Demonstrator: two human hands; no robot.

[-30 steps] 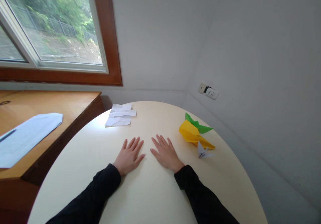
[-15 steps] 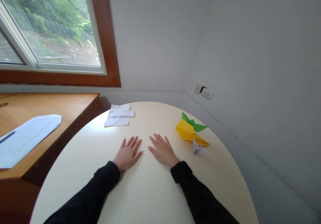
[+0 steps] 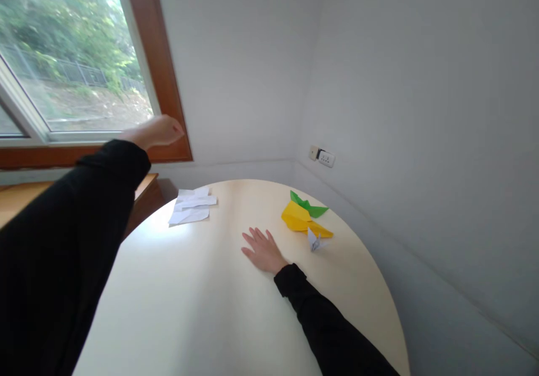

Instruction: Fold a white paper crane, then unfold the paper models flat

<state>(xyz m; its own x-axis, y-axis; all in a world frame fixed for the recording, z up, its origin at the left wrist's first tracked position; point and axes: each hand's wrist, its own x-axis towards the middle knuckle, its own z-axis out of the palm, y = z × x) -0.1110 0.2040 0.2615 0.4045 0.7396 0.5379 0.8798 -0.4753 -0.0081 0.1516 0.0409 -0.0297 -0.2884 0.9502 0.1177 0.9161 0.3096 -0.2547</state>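
Round cream table (image 3: 202,308) in a corner of plain pale walls, with a wood-framed window (image 3: 63,73) at far left. Right hand (image 3: 263,251) laid flat on the tabletop near the middle, palm down, fingers spread and pointing away, gripping nothing. Just to its right, close to the fingertips but apart from them, a small pale folded figure (image 3: 314,242), too small to name for sure. Touching that on the far side, a yellow folded paper (image 3: 300,219), and behind it a green folded paper (image 3: 307,205) partly tucked under. Left hand (image 3: 154,132) up in the air at far left, in front of the window frame, loosely open and empty as far as can be seen, though somewhat blurred, with its black sleeve filling the near left of the view. Below and beyond that arm, loose white sheets (image 3: 191,207) lying flat near the far left rim of the table. Further left, a strip of wooden desk (image 3: 17,196), and on the right wall a socket (image 3: 322,156). By judgement, best to keep the resting palm flat and quiet so the light folded pieces beside it are not nudged, and to carry the raised arm well above the white sheets to avoid sweeping them off the edge.
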